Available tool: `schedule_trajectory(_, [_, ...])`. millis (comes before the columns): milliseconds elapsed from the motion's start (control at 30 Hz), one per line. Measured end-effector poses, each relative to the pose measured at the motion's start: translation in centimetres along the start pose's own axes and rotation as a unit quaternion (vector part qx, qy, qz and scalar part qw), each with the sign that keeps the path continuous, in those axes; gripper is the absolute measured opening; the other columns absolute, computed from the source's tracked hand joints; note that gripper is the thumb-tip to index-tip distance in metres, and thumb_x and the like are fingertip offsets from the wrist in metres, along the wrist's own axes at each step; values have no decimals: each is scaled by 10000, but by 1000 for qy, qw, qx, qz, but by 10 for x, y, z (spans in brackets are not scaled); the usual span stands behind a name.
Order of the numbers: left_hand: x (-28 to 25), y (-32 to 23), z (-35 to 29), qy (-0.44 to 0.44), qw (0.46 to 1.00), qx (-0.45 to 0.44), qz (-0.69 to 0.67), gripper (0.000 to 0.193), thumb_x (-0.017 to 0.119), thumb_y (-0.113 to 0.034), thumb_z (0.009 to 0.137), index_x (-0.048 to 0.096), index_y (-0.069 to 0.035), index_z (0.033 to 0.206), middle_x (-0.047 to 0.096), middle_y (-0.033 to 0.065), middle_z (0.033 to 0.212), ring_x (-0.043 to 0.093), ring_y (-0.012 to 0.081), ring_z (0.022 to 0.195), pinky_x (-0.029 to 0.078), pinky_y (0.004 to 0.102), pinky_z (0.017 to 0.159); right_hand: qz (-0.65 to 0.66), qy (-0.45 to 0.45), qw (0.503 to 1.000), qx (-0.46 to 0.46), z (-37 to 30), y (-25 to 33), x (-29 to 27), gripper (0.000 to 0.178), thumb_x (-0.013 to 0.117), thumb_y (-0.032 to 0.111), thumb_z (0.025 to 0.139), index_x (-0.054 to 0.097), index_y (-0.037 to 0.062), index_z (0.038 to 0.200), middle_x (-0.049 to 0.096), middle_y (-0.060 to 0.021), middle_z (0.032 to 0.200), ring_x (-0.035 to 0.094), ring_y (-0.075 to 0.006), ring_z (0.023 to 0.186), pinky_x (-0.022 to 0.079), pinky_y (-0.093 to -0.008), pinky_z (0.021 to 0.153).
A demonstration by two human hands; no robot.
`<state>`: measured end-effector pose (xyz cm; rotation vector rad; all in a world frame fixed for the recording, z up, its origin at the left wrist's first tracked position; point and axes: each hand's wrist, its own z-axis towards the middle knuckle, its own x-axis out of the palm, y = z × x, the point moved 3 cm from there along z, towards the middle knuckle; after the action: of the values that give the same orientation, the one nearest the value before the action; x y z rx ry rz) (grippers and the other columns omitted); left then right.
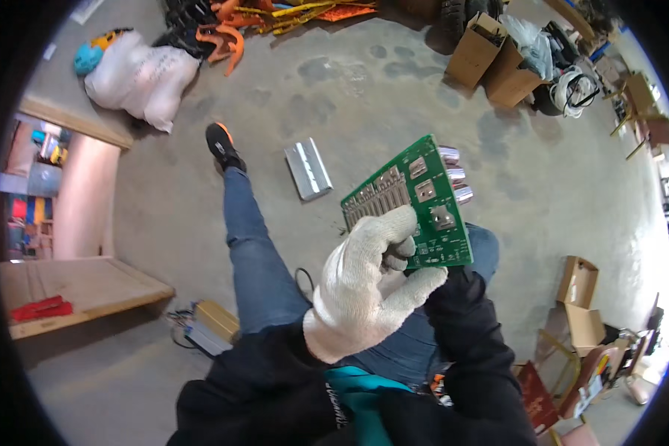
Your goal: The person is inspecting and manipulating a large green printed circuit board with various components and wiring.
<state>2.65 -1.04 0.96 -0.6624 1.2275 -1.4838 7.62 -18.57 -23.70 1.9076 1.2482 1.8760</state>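
One board, tilted in front of the right knee, lies just beyond and rightward of the left hand, its gloved fingers curled, thumb spread apart, while the right hand is apparently hidden behind, its grip and the board's long axis unclear.

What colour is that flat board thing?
The circuit board is green with silvery patches, best seen in the head view.

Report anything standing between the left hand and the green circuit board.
Nothing visible stands in the way: the gloved left hand is at the green circuit board, overlapping its near face in view. Whether they touch is unclear.
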Motion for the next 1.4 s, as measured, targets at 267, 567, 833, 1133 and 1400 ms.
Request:
schedule_trajectory(267, [-41, 0, -16, -102, 985, -133, -35, 807, 947, -70, 883, 493, 83, 1532, 685, 145, 1296, 712, 189, 1126, 580, 353, 1011, -629, -84, 767, -93, 4, 73, 103, 367, 774, 363, 906, 758, 20, 1036, 712, -229, 961, 706, -463, 933, 551, -517, 817])
schedule_trajectory(567, [-87, 17, -42, -127, 965, -172, 151, 790, 693, -604, 1072, 520, 51, 1478, 687, 114, 1206, 682, 150, 930, 577, 315, 828, -666, -122, 732, -74, 5, 71, 99, 396, 787, 374, 878, 809, 44, 1096, 745, -210, 1025, 721, -430, 1026, 576, -512, 897])
schedule_trajectory(833, [-88, 10, -45, -132, 975, -174, 29, 644, 665, -367, 1134, 475, 70, 1566, 687, 95, 1231, 626, 119, 947, 552, 301, 866, -657, -107, 738, -111, 5, 71, 102, 398, 785, 364, 881, 806, 35, 1103, 739, -212, 1009, 720, -430, 1012, 574, -509, 892])
schedule_trajectory(1133, [-72, 1, -42, -147, 974, -160, 58, 810, 796, -440, 1041, 466, 73, 1574, 692, 136, 1326, 698, 165, 1011, 592, 340, 909, -661, -97, 737, -100, 3, 75, 103, 365, 777, 344, 881, 799, 43, 1087, 728, -215, 1003, 711, -441, 986, 566, -516, 865])
schedule_trajectory(1400, [-40, -15, -27, -61, 984, -81, 149, 794, 937, -74, 871, 557, 87, 1550, 731, 140, 1267, 719, 173, 1044, 599, 325, 885, -584, -87, 793, -151, 9, 63, 94, 324, 782, 288, 883, 724, 7, 1035, 684, -219, 981, 685, -454, 939, 550, -502, 832])
